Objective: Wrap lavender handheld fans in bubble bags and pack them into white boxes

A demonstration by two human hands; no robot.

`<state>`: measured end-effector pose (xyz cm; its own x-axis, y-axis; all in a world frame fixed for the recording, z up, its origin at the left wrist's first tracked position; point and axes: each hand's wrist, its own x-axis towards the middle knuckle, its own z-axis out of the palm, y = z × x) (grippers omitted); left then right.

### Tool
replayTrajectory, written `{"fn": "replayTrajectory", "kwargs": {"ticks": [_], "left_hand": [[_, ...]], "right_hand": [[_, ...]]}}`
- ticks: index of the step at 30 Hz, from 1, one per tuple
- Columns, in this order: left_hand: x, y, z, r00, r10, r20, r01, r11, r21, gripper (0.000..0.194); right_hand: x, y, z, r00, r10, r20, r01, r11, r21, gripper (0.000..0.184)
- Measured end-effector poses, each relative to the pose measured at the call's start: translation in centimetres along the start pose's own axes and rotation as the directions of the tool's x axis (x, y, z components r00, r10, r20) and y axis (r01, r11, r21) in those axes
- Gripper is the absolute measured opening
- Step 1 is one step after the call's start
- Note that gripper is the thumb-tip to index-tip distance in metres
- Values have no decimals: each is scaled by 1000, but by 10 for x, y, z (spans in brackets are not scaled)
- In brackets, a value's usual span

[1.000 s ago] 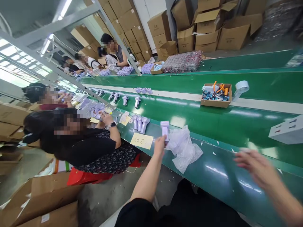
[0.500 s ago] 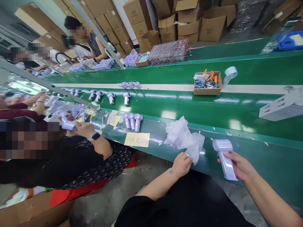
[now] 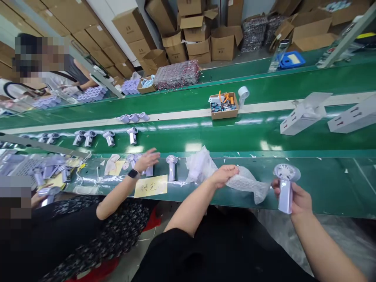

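A light purple handheld fan [image 3: 285,192] stands upright in my right hand [image 3: 301,199], its round grille facing me and the fingers wrapped round its handle. My left hand [image 3: 225,175] grips a bubble-wrap bag [image 3: 245,182], whose free end stretches to the right, close to the fan. Beside my left hand lies another clear bag [image 3: 201,164] with something light purple inside. Left of that bag, one more fan [image 3: 172,167] lies on the green bench [image 3: 329,188].
A co-worker's hand [image 3: 148,159] reaches over fans behind a yellow handwritten card [image 3: 151,185]. Beyond the bench runs a green conveyor [image 3: 176,137] with several fans, a small carton [image 3: 225,113] of parts and white boxes [image 3: 304,113]. A metal post [image 3: 349,37] stands at right.
My left hand has lifted the bubble-wrap bag and drawn it rightward. The fan in my right hand has turned to show its grille. A co-worker's hand has reached to the bench fans; the view shifted right.
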<state>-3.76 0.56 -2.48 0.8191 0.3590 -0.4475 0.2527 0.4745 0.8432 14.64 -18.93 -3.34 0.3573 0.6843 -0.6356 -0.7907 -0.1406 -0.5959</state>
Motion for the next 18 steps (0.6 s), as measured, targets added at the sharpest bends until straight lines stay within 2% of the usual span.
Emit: {"fn": "replayTrajectory", "kwargs": {"ticks": [1,3,5,6,7,8,9,11,12,13,14,15,18], "left_hand": [[12,11,-7,1000,12,-24,-7,982,187,43],[35,29,-14,987,95,-131,-17,867,498,28],[47,33,-9,938,241,-250,-17,752,659,20],[47,27,-2,906,322,-273,-32,697,716,20],[43,16,7,885,394,-248,-61,626,777,21],[36,0,17,865,467,-181,-95,509,855,21],[26,-18,28,872,485,-67,-145,386,911,20],[7,-58,42,922,342,180,-263,214,941,33],[1,-76,45,940,276,203,-255,168,952,33],[-3,-90,46,955,225,194,-233,164,959,24],[-4,-101,44,968,206,141,-185,212,960,14],[-2,-107,42,976,210,59,-123,303,945,5],[10,-106,39,958,228,-173,10,577,817,8]], "right_hand": [[7,-2,-2,1000,-14,23,14,1000,-6,39],[23,3,-1,998,7,66,-7,1000,-9,36],[38,16,4,995,70,65,-73,996,42,33],[45,24,6,994,98,43,-101,991,86,30],[52,30,8,993,116,16,-117,984,134,28],[57,34,8,993,120,-7,-117,977,179,27],[61,35,7,993,114,-25,-106,971,214,26],[63,28,-1,994,95,-53,-80,970,231,25],[62,21,-8,993,92,-68,-76,975,207,25],[59,12,-15,992,98,-78,-84,983,165,24],[53,3,-23,990,111,-85,-102,989,110,23],[46,-5,-31,988,131,-84,-127,991,50,23],[14,-16,-44,974,228,-7,-227,970,-87,29]]}}
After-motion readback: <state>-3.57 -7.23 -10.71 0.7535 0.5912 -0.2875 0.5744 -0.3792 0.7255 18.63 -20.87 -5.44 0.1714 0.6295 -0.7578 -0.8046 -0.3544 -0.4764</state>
